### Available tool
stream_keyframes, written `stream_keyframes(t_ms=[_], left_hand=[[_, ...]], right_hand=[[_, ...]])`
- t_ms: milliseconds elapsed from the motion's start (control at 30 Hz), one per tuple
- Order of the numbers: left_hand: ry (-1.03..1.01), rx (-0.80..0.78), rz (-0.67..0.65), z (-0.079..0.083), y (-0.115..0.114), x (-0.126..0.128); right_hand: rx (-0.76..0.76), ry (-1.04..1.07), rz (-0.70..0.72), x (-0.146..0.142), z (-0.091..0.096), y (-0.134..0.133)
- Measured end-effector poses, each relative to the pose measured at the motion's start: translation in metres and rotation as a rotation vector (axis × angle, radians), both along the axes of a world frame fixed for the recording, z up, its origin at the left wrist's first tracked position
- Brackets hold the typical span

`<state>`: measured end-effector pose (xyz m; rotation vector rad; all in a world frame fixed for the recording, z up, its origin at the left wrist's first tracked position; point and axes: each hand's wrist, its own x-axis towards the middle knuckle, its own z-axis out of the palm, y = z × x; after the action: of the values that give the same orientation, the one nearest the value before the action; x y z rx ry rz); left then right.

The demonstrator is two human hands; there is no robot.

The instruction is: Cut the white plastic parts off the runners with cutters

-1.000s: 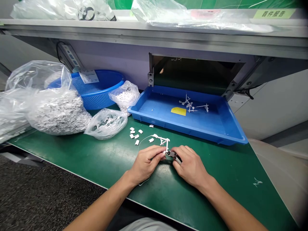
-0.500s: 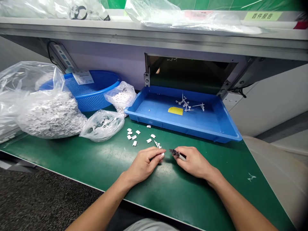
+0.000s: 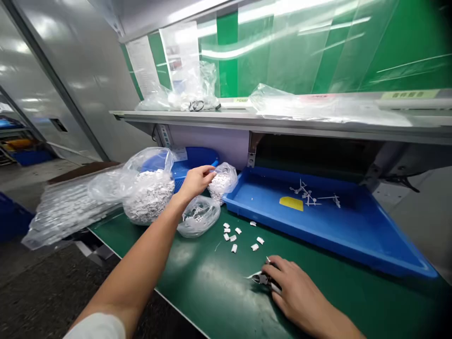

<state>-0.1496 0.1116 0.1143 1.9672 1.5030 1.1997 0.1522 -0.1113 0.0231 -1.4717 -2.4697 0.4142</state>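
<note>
My left hand (image 3: pixel 197 181) is stretched far out to the left, over the rim of a blue basket (image 3: pixel 197 157) and beside a small bag of white parts (image 3: pixel 224 181). Its fingers are pressed together; what they hold, if anything, is hidden. My right hand (image 3: pixel 300 294) rests on the green mat (image 3: pixel 212 292), closed on small cutters (image 3: pixel 262 278) with a thin white sliver at the tip. Several small white cut pieces (image 3: pixel 240 235) lie loose on the mat between my hands.
A blue tray (image 3: pixel 318 247) at the back right holds white sprues (image 3: pixel 307 193) and a yellow label (image 3: pixel 291 203). A large bag of white parts (image 3: pixel 148 193), a smaller clear bag (image 3: pixel 199 216) and flat plastic sleeves (image 3: pixel 67 207) crowd the left. A shelf (image 3: pixel 282 123) overhangs.
My head has lifted and turned left. My left hand left the spot beside the cutters and reached out to the blue basket. My right hand stayed on the mat with the cutters.
</note>
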Motion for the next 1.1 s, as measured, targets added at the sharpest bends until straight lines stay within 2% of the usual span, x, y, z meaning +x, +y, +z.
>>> stream_keyframes(t_ms=[100, 200, 300, 400, 467, 500, 567, 600, 667, 733, 800, 900, 1000, 1100], left_hand=[[-0.026, 0.003, 0.026, 0.000, 0.031, 0.003], [-0.117, 0.036, -0.045, -0.004, 0.028, 0.014], [-0.067, -0.035, -0.290, -0.009, 0.019, 0.034], [0.097, -0.157, -0.592, -0.012, 0.019, 0.068], [0.223, -0.199, -0.727, -0.011, 0.025, 0.100], [0.301, -0.202, -0.766, -0.010, 0.029, 0.119], [0.459, -0.166, -0.798, -0.009, 0.042, 0.158], [0.522, -0.132, -0.798, -0.010, 0.049, 0.179], [0.598, -0.049, -0.786, -0.015, 0.063, 0.222], [0.622, 0.013, -0.769, -0.023, 0.073, 0.266], [0.651, 0.061, -0.767, -0.032, 0.077, 0.307], [0.697, 0.101, -0.824, -0.042, 0.076, 0.356], [0.718, 0.098, -0.878, -0.042, 0.075, 0.381], [0.650, 0.098, -0.889, -0.035, 0.071, 0.380]], right_hand=[[0.082, 0.015, -0.071, 0.002, -0.005, -0.004], [0.227, 0.077, -0.209, 0.033, 0.010, -0.015], [0.448, 0.081, -0.479, 0.102, 0.044, -0.031], [0.581, -0.081, -0.902, 0.198, 0.080, -0.055], [0.442, -0.270, -1.128, 0.260, 0.093, -0.076], [0.361, -0.342, -1.177, 0.286, 0.094, -0.086], [0.253, -0.426, -1.278, 0.323, 0.088, -0.104], [0.218, -0.430, -1.326, 0.333, 0.082, -0.112], [0.139, -0.358, -1.419, 0.335, 0.066, -0.122], [0.056, -0.242, -1.427, 0.321, 0.052, -0.126], [0.049, -0.175, -1.354, 0.300, 0.044, -0.122], [0.141, -0.164, -1.205, 0.272, 0.044, -0.106], [0.194, -0.128, -1.105, 0.253, 0.055, -0.086], [0.259, -0.024, -1.017, 0.232, 0.069, -0.068]])
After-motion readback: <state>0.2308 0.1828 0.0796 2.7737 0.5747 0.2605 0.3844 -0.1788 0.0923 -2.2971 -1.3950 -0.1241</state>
